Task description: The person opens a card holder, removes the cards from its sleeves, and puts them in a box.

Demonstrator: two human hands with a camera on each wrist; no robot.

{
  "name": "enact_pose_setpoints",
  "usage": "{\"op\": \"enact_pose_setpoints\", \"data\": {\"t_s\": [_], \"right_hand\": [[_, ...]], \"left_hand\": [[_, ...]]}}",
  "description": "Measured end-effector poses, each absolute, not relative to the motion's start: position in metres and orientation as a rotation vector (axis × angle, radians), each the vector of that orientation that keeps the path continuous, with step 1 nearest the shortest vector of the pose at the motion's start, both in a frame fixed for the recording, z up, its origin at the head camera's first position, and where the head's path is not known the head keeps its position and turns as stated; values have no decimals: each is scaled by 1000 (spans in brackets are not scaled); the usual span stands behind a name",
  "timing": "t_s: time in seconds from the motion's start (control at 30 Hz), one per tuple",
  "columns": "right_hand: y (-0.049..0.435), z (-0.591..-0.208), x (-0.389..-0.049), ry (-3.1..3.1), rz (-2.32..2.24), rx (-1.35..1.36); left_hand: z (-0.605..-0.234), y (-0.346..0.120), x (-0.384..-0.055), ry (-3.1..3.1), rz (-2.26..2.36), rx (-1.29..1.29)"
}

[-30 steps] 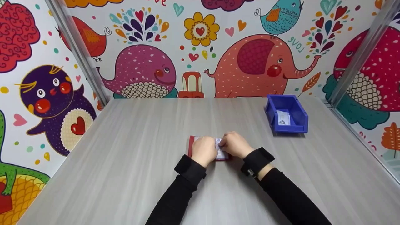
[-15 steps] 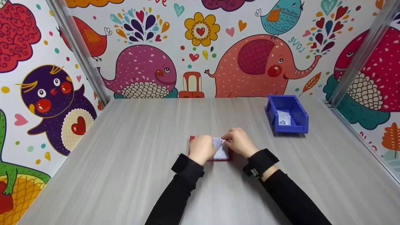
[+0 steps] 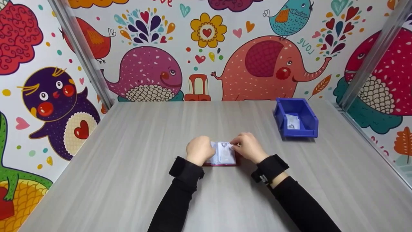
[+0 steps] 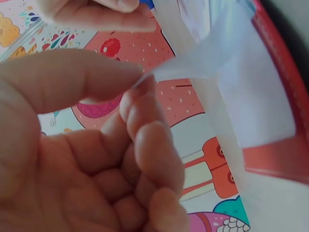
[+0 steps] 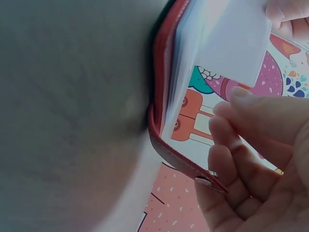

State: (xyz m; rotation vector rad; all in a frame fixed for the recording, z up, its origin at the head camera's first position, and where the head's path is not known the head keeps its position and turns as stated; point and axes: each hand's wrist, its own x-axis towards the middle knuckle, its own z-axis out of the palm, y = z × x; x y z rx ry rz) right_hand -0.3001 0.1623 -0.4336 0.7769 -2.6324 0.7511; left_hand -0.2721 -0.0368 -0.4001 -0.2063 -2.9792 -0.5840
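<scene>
A small red card holder (image 3: 227, 156) lies spread open on the table, with clear sleeves inside and a grey-printed card showing on its right side. Left of its fold, my left hand (image 3: 200, 150) pinches the edge of a clear plastic sleeve (image 4: 193, 63) between thumb and index finger, bending the sleeve upward. My right hand (image 3: 250, 148) is at the holder's upper right corner. Its fingers are loosely bent, thumb near index finger, with nothing visible between them in the right wrist view. The holder's red snap strap (image 5: 181, 159) reaches that hand's lower fingers.
A blue bin (image 3: 298, 133) stands at the back right of the table, with some printed cards (image 3: 293, 122) in it. Cartoon-printed panels (image 3: 145, 71) wall off the back and sides, joined by metal corner posts (image 3: 87, 54).
My left hand has moved left with the sleeve, uncovering the printed card on the right. My right hand has drawn slightly to the right, off the sleeve.
</scene>
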Motion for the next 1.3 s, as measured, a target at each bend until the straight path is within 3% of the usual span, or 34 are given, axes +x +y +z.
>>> {"op": "enact_pose_setpoints", "data": {"t_s": [0.37,1.3], "right_hand": [[163,-437,-299,-2717,724,749],[160,-437,-296,-2823,605,770]], "left_hand": [[-402,-53,-279,-3051,-635,-55],[-414,-60,-286,-3148,-577,3]]}}
